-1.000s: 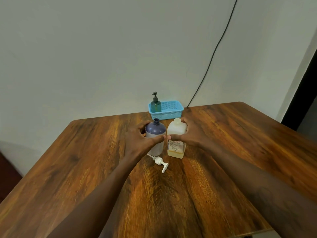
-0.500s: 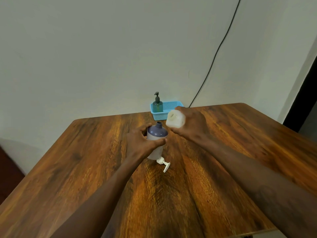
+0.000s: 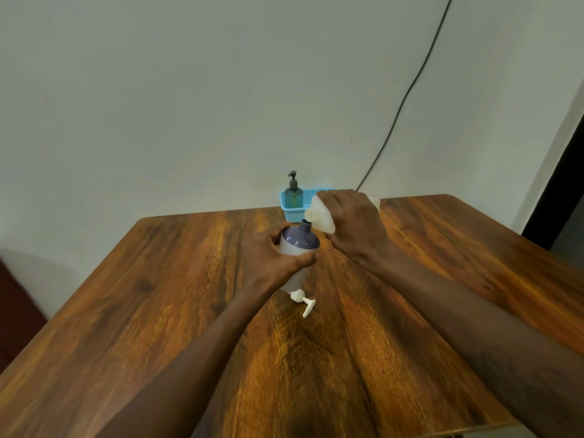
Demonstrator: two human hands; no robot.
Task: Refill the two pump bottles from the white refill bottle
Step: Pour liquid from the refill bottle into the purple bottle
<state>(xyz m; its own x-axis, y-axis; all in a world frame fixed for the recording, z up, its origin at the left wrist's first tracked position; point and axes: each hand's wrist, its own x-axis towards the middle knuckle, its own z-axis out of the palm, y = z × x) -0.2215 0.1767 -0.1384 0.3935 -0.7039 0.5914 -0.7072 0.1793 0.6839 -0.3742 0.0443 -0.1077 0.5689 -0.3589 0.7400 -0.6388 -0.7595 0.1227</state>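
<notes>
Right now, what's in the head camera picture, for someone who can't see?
The right hand tilts a white refill bottle toward the open purple bottle held by the left hand on a wooden table. A pump lies nearby; a green bottle stands in a blue basket.

A wooden table [image 3: 442, 311] with a glossy, streaked grain stands pushed against a plain pale wall [image 3: 189, 90]. A black cable [image 3: 410, 87] runs down the wall behind its far edge. Right of the table is a dark opening [image 3: 565, 172]; left of it, something dark red [image 3: 15, 311].
</notes>
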